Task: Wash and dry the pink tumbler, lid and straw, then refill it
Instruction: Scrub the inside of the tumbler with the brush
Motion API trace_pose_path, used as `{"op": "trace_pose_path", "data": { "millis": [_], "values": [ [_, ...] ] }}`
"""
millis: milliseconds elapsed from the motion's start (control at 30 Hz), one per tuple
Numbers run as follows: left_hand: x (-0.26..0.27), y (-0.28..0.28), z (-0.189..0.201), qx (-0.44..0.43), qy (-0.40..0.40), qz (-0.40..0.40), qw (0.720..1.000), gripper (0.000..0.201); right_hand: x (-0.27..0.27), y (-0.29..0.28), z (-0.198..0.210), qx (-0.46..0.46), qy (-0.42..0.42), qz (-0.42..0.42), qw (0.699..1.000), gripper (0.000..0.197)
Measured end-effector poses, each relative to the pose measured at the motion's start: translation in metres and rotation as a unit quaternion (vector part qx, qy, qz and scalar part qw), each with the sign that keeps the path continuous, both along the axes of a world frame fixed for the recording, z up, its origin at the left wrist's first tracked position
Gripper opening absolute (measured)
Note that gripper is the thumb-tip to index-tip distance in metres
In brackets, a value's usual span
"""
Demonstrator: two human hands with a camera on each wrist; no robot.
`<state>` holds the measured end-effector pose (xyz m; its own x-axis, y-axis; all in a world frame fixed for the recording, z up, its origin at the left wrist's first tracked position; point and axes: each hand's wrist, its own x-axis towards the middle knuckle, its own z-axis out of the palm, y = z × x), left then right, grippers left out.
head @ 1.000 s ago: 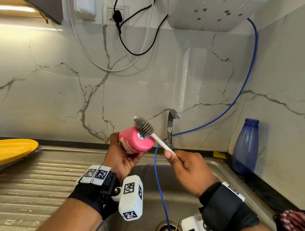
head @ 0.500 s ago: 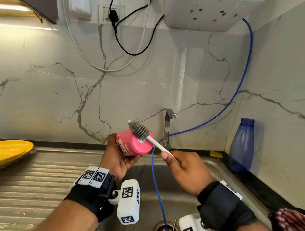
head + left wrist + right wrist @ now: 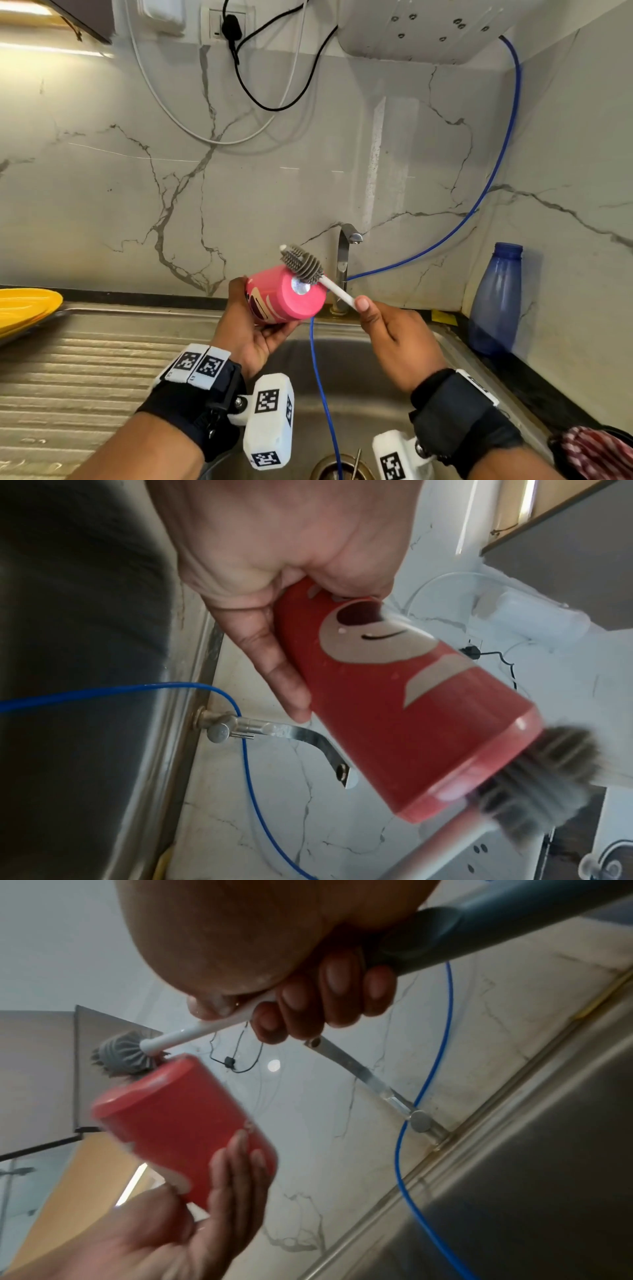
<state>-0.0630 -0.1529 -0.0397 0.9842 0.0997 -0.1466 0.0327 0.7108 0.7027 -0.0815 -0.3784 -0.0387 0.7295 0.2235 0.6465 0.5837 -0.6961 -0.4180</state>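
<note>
Over the steel sink (image 3: 359, 387), my left hand (image 3: 250, 329) is gripping the pink cartoon-printed tumbler (image 3: 282, 296) on its side, base toward me. My right hand (image 3: 397, 339) is curling around the white-handled grey bottle brush (image 3: 303, 263), its bristles touching the base's rim.

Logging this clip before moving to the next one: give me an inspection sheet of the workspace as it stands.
Surface: steel sink with ribbed drainboard; no water seen running from the tap.
Job's things: pink tumbler held over the sink, base towards the camera; grey bottle brush against its base edge. Lid and straw: nothing seen.
Clutter: blue bottle on the right counter; yellow dish far left; checked cloth at bottom right.
Grippers: left hand holds the tumbler; right hand grips the brush handle.
Cables: blue hose runs into the sink; black and white cords hang from the wall socket.
Surroundings: marble-pattern wall.
</note>
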Motion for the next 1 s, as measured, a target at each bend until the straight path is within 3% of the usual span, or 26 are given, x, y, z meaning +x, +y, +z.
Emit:
{"op": "trace_pose_path", "data": {
  "millis": [133,333,500,700,867,1000],
  "values": [
    [0.000,0.008,-0.001,-0.004,0.002,0.023,1.000,0.064,0.005,-0.009,-0.004,-0.009,0.008,-0.015,1.000,0.056],
    [-0.002,0.004,0.002,0.035,-0.016,0.032,0.999,0.057,0.002,0.009,-0.003,-0.096,-0.065,0.004,0.993,0.051],
    [0.000,0.012,0.002,-0.001,-0.005,0.025,1.000,0.066,0.032,-0.022,-0.019,-0.023,-0.029,0.020,0.999,0.064],
    [0.002,0.008,-0.001,0.024,-0.011,0.030,0.999,0.066,0.023,0.002,-0.010,-0.052,-0.059,0.054,0.995,0.045],
    [0.000,0.016,0.001,0.021,-0.017,0.049,0.998,0.061,0.040,-0.022,-0.023,-0.014,-0.023,0.043,0.999,0.061],
    [0.000,0.008,-0.002,0.035,-0.015,0.050,0.998,0.058,0.032,-0.004,-0.018,-0.040,-0.056,0.056,0.996,0.050]
  ]
}}
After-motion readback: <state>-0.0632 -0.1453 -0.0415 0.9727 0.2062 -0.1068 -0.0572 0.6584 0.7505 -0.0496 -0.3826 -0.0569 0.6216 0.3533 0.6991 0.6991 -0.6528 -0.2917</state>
